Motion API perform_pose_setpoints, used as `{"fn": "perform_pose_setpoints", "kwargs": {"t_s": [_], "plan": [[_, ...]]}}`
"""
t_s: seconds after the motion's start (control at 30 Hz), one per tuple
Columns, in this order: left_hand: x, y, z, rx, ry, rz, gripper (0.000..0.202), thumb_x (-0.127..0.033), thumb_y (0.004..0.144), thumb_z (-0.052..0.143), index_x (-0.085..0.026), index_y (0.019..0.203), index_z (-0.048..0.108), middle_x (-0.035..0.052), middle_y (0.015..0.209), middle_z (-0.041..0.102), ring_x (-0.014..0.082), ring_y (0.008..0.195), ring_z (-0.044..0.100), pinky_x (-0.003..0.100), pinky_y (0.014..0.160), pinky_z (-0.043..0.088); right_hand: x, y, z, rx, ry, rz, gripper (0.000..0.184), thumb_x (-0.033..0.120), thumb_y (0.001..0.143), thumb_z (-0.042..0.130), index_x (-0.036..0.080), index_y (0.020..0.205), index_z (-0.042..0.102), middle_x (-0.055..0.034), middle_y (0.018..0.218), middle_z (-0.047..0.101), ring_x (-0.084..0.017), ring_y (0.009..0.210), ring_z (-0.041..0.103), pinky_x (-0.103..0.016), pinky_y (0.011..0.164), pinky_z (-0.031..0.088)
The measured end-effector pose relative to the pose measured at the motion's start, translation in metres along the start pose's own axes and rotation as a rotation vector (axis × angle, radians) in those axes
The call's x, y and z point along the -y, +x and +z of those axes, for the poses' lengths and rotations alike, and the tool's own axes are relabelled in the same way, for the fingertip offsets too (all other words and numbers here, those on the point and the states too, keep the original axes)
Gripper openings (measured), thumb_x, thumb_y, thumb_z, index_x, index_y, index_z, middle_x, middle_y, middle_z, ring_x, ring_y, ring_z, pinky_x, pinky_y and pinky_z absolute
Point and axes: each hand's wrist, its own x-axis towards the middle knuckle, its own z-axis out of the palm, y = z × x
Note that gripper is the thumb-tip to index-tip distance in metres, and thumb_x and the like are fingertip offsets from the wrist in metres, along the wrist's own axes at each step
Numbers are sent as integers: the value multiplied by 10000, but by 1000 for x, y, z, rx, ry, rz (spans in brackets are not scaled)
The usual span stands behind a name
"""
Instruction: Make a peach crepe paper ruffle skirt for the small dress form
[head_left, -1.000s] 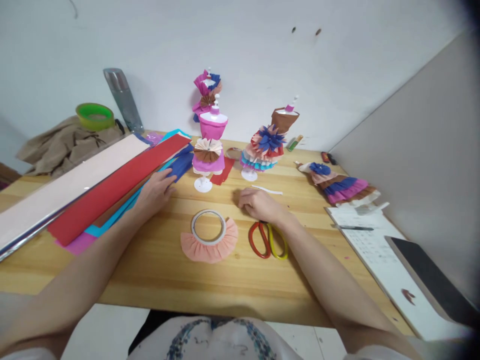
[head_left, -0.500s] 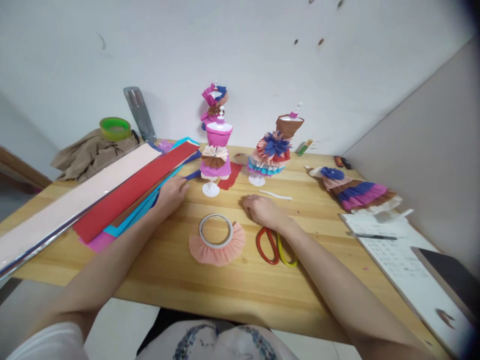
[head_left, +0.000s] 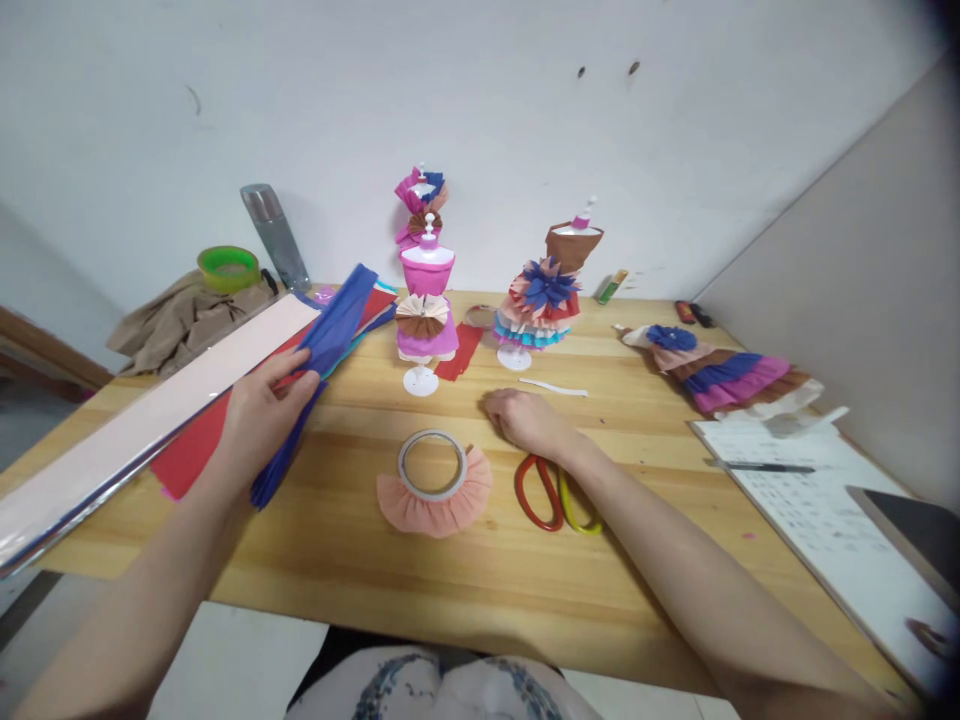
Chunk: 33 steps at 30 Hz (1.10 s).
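My left hand [head_left: 262, 408] is closed round a long folded strip of blue crepe paper [head_left: 334, 330], lifted above the stack of red, pink and light blue paper sheets [head_left: 187, 440] at the left of the wooden table [head_left: 450, 590]. My right hand [head_left: 525, 415] rests on the table with curled fingers, just above the red and yellow scissors [head_left: 551, 495]. Between the hands lies a tape roll [head_left: 433, 465] on a pleated peach paper skirt [head_left: 435, 505].
Two small mannequins in paper dresses [head_left: 426, 300] [head_left: 551, 290] stand at the back, a third dress [head_left: 712, 375] lies at the right. A clipboard with pen [head_left: 795, 500] and dark tablet [head_left: 915, 525] lie at the right edge. A bottle [head_left: 275, 235], green bowl [head_left: 227, 268] and cloth sit back left.
My left hand has pulled the blue crepe strip out from the paper stack and lifted it toward me. My right hand has stayed put by the scissors.
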Motion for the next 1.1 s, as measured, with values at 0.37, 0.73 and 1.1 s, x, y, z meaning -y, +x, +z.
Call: {"fn": "perform_pose_setpoints", "kwargs": {"t_s": [0.37, 0.73, 1.1], "plan": [[30, -61, -14, -56, 413, 300, 205, -325, 848, 567, -197, 844, 727, 105, 1026, 748, 298, 981, 695, 477, 929, 537, 1, 1, 2, -6, -1, 7, 242, 32, 824, 469, 172, 689, 612, -69, 789, 675, -170, 751, 590, -258, 668, 350], [45, -87, -8, 251, 798, 314, 269, -395, 893, 541, -176, 1008, 647, 143, 1119, 694, 316, 974, 670, 390, 709, 544, 3, -1, 3, -7, 13, 56, 238, 42, 831, 475, 175, 691, 613, -78, 800, 680, -186, 766, 597, -265, 677, 363], [37, -8, 41, 543, 697, 486, 216, -174, 905, 424, -164, 950, 635, 128, 1070, 665, 278, 1024, 605, 418, 916, 469, 3, 0, 4, -44, 37, 74, 256, 18, 796, 445, 185, 643, 562, -57, 744, 659, -173, 744, 594, -252, 660, 357]]}}
